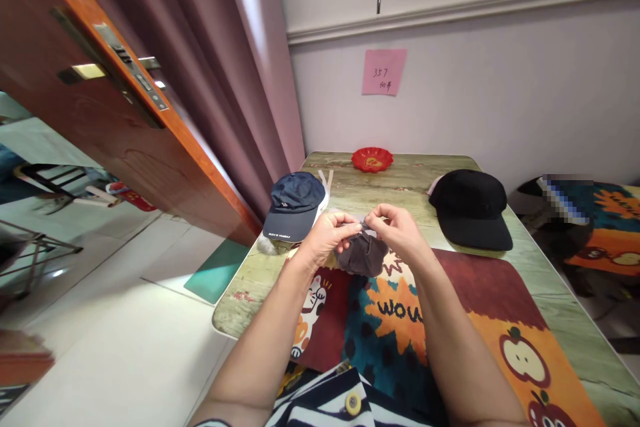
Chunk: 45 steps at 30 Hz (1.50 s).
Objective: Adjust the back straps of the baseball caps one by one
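Observation:
A dark grey-brown cap is between my hands, low over the patterned mat. My left hand is closed, thumb and fingers pinching the thin strap at the cap's edge. Opposite it, my right hand pinches the other side of the same strap, and the fingertips of both hands nearly meet. A gap shows between strap and crown. Any fastener there is too small to make out. Left of my hands sits a navy cap with white straps; to the right is a black cap.
A red scalloped dish stands at the back of the wood-patterned table. On the wall above is a pink note. An open door and a curtain border the table's left side.

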{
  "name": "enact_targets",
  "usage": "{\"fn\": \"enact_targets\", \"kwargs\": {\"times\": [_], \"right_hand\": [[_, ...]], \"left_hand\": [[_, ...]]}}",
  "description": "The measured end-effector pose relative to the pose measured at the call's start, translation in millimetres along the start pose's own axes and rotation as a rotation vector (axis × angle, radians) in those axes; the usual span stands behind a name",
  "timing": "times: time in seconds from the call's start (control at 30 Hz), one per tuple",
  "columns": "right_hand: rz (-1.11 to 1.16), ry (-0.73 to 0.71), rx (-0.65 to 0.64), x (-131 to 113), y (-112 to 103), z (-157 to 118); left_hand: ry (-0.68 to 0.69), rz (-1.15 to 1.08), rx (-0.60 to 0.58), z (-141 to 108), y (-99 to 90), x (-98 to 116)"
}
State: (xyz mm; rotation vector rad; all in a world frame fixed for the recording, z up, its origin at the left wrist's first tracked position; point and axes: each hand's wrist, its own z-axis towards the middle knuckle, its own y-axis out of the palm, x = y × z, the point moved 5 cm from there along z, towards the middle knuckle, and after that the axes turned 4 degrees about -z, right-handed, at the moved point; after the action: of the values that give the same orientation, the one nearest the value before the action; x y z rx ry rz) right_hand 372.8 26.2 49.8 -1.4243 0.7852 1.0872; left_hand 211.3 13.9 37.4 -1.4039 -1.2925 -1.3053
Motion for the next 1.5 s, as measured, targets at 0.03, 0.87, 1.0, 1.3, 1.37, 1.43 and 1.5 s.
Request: {"fn": "enact_targets", "kwargs": {"times": [0.03, 0.87, 1.0, 1.3, 1.37, 1.43, 1.5], "right_hand": [[-0.002, -0.001, 0.001, 1, 1, 1], [0.242, -0.040, -0.185, 6, 9, 1], [0.297, -0.046, -0.178, 7, 10, 3], [0.252, -0.078, -0.149, 8, 8, 4], [0.254, -0.081, -0.125, 8, 8, 5], [0.267, -0.090, -0.105, 9, 10, 7], [0.290, -0.100, -0.098, 10, 11, 8]], "left_hand": [[0.003, 0.004, 0.007, 0, 0.2, 0], [0.003, -0.032, 0.011, 0, -4.2, -4], [0.001, -0.039, 0.009, 0, -4.5, -4], [0.011, -0.032, 0.008, 2, -4.9, -6], [0.016, -0.042, 0.002, 3, -4.2, -7], [0.019, -0.063, 0.011, 3, -4.3, -7], [0.020, -0.088, 0.029, 3, -5.3, -7]]}}
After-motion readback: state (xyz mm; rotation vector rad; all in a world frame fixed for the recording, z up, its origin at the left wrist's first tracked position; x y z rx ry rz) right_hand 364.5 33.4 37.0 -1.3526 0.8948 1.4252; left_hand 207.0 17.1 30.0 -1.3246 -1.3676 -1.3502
